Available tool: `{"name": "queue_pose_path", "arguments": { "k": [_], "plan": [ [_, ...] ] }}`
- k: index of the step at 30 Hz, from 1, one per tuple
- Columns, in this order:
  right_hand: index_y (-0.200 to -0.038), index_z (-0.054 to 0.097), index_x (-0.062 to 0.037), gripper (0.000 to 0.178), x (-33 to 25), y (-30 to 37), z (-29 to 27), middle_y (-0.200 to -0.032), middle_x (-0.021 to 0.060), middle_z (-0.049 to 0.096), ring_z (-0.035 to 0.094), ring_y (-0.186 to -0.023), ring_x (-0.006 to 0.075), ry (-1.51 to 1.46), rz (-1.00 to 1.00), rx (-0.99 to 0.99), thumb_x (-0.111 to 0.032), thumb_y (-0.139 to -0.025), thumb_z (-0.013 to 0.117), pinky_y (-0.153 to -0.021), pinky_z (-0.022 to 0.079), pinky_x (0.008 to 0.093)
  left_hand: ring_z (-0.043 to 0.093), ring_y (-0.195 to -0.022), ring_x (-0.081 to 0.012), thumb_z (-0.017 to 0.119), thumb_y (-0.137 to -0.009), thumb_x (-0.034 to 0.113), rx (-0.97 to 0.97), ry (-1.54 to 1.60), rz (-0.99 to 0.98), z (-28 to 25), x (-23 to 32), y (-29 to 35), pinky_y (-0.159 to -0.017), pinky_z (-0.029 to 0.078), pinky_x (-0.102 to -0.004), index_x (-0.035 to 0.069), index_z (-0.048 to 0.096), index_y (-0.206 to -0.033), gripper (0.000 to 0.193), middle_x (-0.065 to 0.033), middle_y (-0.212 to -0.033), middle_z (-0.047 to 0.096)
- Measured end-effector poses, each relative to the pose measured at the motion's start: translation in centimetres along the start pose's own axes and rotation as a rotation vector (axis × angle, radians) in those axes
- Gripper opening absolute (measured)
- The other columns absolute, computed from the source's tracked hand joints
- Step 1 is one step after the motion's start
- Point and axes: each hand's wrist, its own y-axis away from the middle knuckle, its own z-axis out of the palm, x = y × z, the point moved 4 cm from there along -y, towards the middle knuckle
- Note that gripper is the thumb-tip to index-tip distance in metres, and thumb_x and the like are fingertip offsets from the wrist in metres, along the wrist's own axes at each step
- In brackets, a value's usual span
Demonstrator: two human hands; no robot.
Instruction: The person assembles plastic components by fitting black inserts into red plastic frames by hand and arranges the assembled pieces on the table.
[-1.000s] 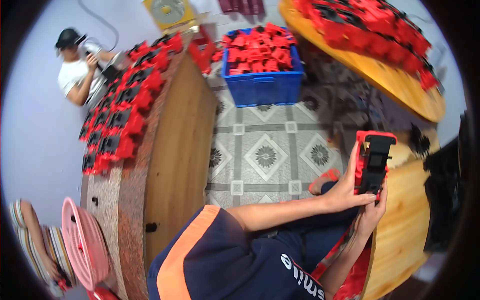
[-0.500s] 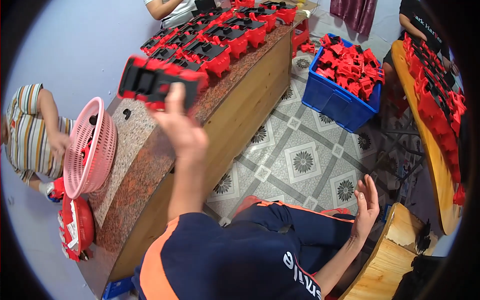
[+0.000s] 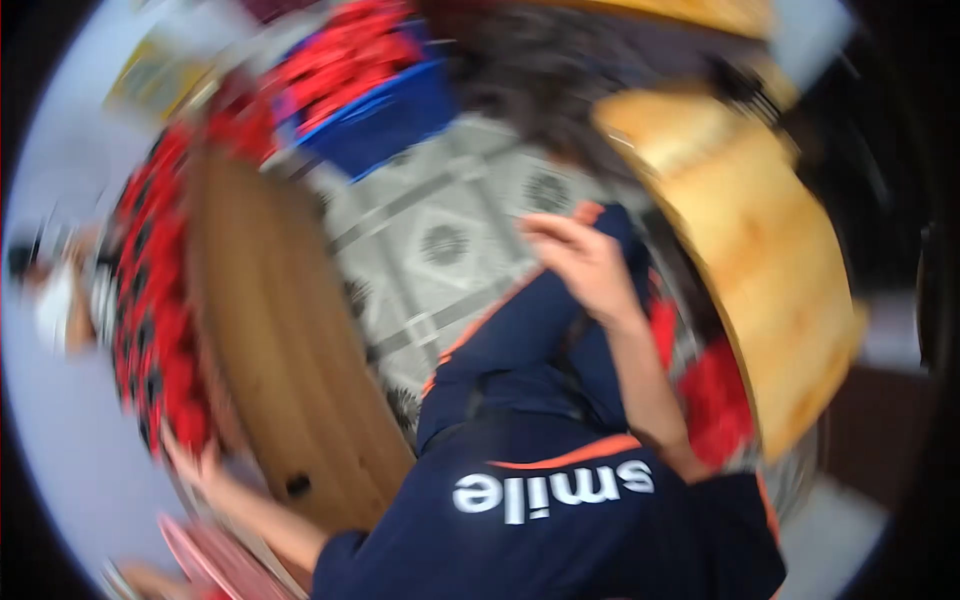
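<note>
My left hand [image 3: 193, 463] reaches to the near end of the rows of red-and-black plastic assemblies [image 3: 160, 330] on the counter at left. Its fingertips meet the nearest red piece, but blur hides whether they grip it. My right hand [image 3: 580, 258] hangs over my lap with nothing in it, its fingers loosely bent and apart.
A blue crate [image 3: 385, 115] heaped with red parts stands on the tiled floor [image 3: 440, 205]. On the right is a wooden tabletop [image 3: 760, 250], with red things below its edge. A pink basket [image 3: 215, 555] sits at lower left. Another person [image 3: 70, 300] is beyond the counter.
The view has swung to the right. My left hand has brought the red-and-black assembly from mid-air to the near end of the rows. My right hand has moved over my lap.
</note>
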Motion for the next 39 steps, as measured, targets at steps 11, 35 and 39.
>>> {"name": "queue_pose_path", "arguments": {
  "k": [11,35,39],
  "plan": [
    [-0.106,0.066,0.0017,0.024,6.4,12.6,-4.5,-0.099,0.0190,0.069,0.068,-0.093,0.0302,0.248,-0.070,0.506,-0.009,-0.086,0.055,-0.081,0.053,0.0377,0.044,-0.123,-0.0377,0.072,-0.076,0.037,-0.358,-0.169,0.612,40.6,8.8,-12.8,-0.102,0.039,-0.0528,0.006,0.042,-0.139,0.076,-0.0212,-0.135,0.043],
    [-0.149,0.025,-0.0121,0.091,46.2,33.2,-20.9,-0.143,0.0163,0.044,0.042,-0.133,0.0308,0.246,1.012,1.239,-0.037,-0.078,0.075,-0.101,0.042,0.0491,0.042,-0.128,-0.0294,0.067,-0.091,0.024,-0.619,-0.464,1.334,58.9,17.6,33.0,-0.103,0.037,-0.0433,0.004,0.036,-0.142,0.064,-0.0145,-0.144,0.038],
    [-0.150,0.022,-0.0113,0.093,45.9,38.1,-14.7,-0.143,0.0155,0.044,0.043,-0.131,0.0293,0.108,0.883,1.225,-0.033,-0.077,0.075,-0.101,0.042,0.0467,0.042,-0.128,-0.0280,0.063,-0.093,0.026,-0.745,-0.529,1.220,60.5,15.7,34.7,-0.103,0.035,-0.0440,0.005,0.034,-0.144,0.062,-0.0137,-0.143,0.040]
  ]
}}
